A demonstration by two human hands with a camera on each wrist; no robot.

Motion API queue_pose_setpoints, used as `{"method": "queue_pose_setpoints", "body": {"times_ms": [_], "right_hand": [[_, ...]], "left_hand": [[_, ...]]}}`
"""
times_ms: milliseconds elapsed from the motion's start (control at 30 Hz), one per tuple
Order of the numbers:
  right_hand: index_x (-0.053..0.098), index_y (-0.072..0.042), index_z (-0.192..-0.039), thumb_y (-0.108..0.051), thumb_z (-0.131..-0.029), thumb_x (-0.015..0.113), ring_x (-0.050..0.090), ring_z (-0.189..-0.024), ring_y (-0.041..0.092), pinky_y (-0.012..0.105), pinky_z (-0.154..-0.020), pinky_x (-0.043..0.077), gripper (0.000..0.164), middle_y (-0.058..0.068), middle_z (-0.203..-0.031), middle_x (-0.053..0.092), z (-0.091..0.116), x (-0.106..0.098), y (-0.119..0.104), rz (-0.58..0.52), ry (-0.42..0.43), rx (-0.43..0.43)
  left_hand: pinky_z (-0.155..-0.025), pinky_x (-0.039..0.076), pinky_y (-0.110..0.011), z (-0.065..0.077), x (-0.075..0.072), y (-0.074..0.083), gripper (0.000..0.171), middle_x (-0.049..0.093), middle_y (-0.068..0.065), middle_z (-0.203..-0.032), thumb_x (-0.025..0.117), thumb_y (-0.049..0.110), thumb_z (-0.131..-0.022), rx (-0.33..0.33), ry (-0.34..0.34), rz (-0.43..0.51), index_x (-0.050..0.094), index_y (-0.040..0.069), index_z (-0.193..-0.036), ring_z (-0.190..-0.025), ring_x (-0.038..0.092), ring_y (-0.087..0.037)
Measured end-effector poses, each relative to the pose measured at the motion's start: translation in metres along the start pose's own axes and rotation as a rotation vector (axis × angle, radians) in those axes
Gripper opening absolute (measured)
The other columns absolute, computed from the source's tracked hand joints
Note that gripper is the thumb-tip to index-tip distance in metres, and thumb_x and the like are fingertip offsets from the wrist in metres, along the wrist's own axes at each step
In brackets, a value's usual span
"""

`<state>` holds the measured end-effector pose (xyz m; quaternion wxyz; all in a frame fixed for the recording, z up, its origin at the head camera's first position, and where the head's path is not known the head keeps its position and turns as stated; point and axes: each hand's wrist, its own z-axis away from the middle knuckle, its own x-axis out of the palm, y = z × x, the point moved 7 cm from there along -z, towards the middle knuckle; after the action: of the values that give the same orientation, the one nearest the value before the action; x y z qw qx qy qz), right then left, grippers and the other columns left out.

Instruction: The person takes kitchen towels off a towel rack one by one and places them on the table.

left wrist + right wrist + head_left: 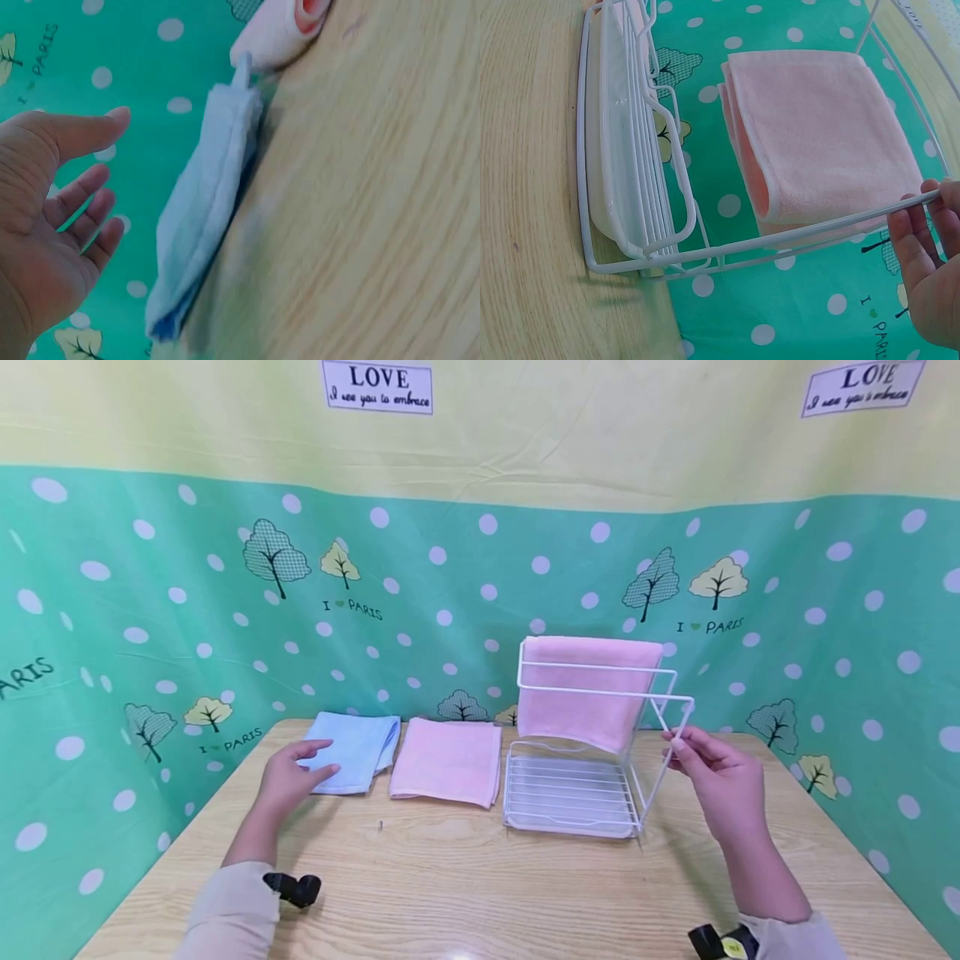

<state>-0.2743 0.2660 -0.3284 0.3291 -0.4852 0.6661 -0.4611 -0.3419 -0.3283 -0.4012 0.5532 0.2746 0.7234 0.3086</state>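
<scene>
My right hand (723, 781) pinches the slanted side wire of a white wire rack (656, 797), thumb on one side and fingertips on the other. A folded pink towel (581, 727) hangs over the rack's rear top bar, above a slatted shelf with a white tray (570, 810). On the left, my left hand (288, 777) hovers at the near left edge of a folded blue towel (352, 752). Its thumb and fingers are apart, and the left wrist view shows a gap between hand and towel. A second folded pink towel (447, 762) lies flat between the blue towel and the rack.
The wooden table (465, 893) has a small dark speck (380, 826) in front of the towels. A green and yellow printed curtain (450, 585) rises behind the table and along both sides. Each wrist wears a black camera (294, 888).
</scene>
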Motion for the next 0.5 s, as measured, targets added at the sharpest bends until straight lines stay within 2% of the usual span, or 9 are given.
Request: {"method": "queue_pose_setpoints", "body": {"times_ms": [267, 500], "right_hand": [[0.068, -0.002, -0.120, -0.011, -0.091, 0.069, 0.070, -0.085, 0.010, 0.020, -0.075, 0.054, 0.030, -0.004, -0.099, 0.073, 0.001, -0.002, -0.001, -0.002, -0.007, -0.002], [0.067, -0.003, -0.123, -0.015, -0.091, 0.070, 0.070, -0.085, 0.008, 0.020, -0.076, 0.054, 0.034, -0.006, -0.101, 0.073, 0.001, -0.001, 0.000, 0.025, 0.005, 0.012]], "left_hand": [[-0.097, 0.046, -0.052, 0.004, 0.012, 0.031, 0.052, 0.049, -0.022, -0.137, 0.074, 0.029, -0.088, 0.011, -0.012, 0.078, 0.059, 0.008, -0.134, -0.121, 0.047, -0.042], [-0.095, 0.048, -0.049, 0.007, 0.018, 0.061, 0.044, 0.056, -0.014, -0.129, 0.076, 0.021, -0.087, 0.134, 0.016, 0.100, 0.064, 0.006, -0.126, -0.117, 0.051, -0.033]]}}
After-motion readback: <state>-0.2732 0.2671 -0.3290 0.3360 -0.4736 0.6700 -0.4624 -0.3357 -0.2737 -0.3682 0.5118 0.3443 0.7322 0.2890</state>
